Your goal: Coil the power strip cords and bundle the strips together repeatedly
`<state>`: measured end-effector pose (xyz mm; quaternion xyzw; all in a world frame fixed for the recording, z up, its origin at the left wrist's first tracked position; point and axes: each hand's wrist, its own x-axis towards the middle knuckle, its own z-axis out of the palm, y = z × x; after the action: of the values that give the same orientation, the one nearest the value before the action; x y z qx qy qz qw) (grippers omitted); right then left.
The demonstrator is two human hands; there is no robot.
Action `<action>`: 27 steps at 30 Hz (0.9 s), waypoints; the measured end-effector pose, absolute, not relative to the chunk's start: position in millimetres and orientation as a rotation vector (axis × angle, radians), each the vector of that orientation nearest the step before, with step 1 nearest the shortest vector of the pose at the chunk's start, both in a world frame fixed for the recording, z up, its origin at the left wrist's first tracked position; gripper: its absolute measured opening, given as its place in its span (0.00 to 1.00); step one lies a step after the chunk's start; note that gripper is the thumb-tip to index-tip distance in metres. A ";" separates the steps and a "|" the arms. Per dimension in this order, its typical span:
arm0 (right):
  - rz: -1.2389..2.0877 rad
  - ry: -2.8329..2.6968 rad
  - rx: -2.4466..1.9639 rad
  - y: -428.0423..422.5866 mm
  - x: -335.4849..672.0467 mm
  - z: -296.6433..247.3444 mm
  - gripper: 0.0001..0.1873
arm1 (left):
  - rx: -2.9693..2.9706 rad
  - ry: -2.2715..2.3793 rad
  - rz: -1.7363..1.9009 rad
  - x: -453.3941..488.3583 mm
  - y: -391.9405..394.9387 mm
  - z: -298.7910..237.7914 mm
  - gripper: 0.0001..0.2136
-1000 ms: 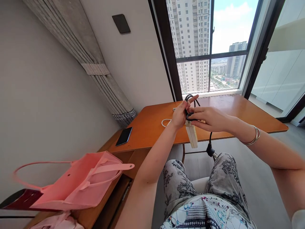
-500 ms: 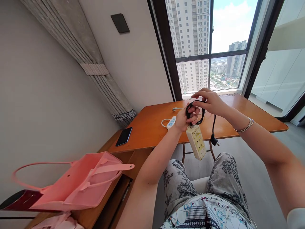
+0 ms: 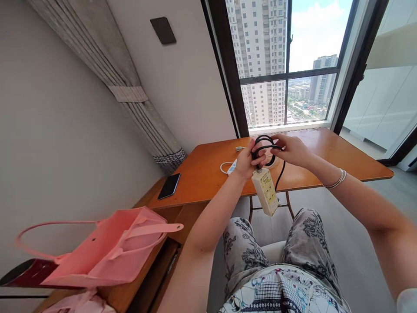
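My left hand (image 3: 245,161) is closed around several loops of black power cord (image 3: 264,137) in front of the table. A cream power strip (image 3: 266,191) with yellowed markings hangs from the cord below that hand, its socket face towards me. My right hand (image 3: 291,150) pinches the cord at the right side of the loops. From there a length of cord curves down behind the strip. Metal prongs show at the strip's lower right edge; most of the plug is hidden. Behind my left hand lies a white power strip (image 3: 232,167) with a white cable.
The orange-brown wooden table (image 3: 202,174) stands below the window. A dark phone (image 3: 169,186) rests at its left end. A pink bag (image 3: 110,250) sits on a wooden cabinet at lower left, beside a dark red object (image 3: 31,273).
Another turn of cord has come round near my left hand. My right hand has moved slightly right and down, and the black plug has swung left behind the cream strip.
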<state>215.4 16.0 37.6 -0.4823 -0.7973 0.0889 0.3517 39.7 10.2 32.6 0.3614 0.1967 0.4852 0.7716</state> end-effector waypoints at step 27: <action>1.023 -1.960 -0.919 45.5 227.7 22.7 0.19 | 0.955 0.445 1.045 40.5 23.9 14.7 0.24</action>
<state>227.7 45.5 22.7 -0.3573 -0.7621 0.3979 0.3650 40.5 23.9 14.7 0.4351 0.2025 0.4760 0.7370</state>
